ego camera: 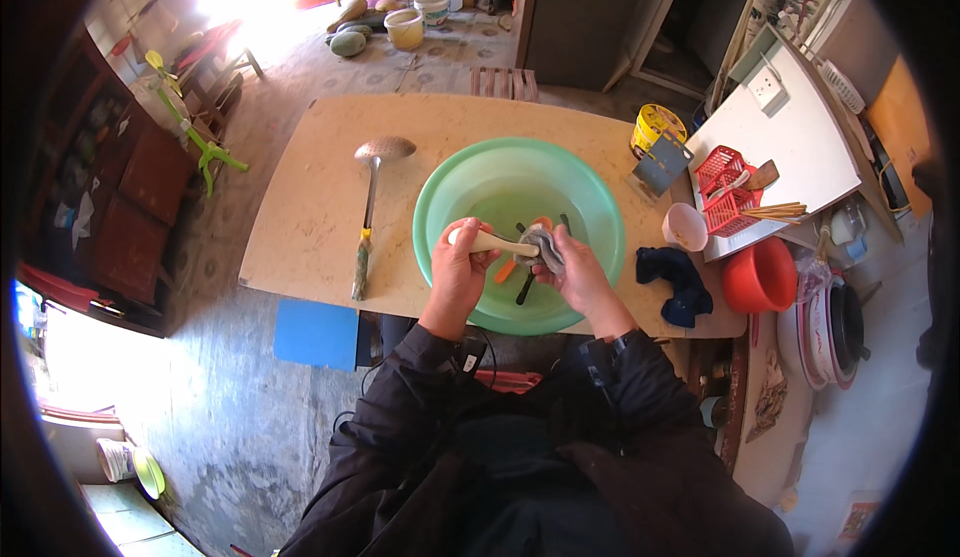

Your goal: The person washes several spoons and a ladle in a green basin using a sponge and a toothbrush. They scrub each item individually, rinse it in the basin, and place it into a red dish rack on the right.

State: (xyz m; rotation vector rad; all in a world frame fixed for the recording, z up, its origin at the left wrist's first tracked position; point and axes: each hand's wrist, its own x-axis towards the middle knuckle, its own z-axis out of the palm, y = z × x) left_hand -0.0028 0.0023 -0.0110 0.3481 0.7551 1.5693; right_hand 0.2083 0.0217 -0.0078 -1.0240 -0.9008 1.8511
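Over a green plastic basin (421,219), my left hand (459,261) grips one end of a cream-coloured utensil (499,243), probably a spoon. My right hand (581,272) presses a wet-looking grey cloth (549,248) around the utensil's other end, which the cloth partly hides. Below my hands, in the basin, lie an orange utensil (505,272) and black-handled utensils (525,290), partly covered by hands and cloth. Left of the basin, a metal skimmer (385,149) with a long handle rests on the wooden table (307,219).
Right of the basin are a dark blue cloth (675,287), a pale pink bowl (684,227), a grey board (663,165) and a yellow tub (658,126). Red utensil baskets (724,182) stand on a white surface beside a red bucket (759,276). A blue stool (316,334) sits below the table's front-left edge.
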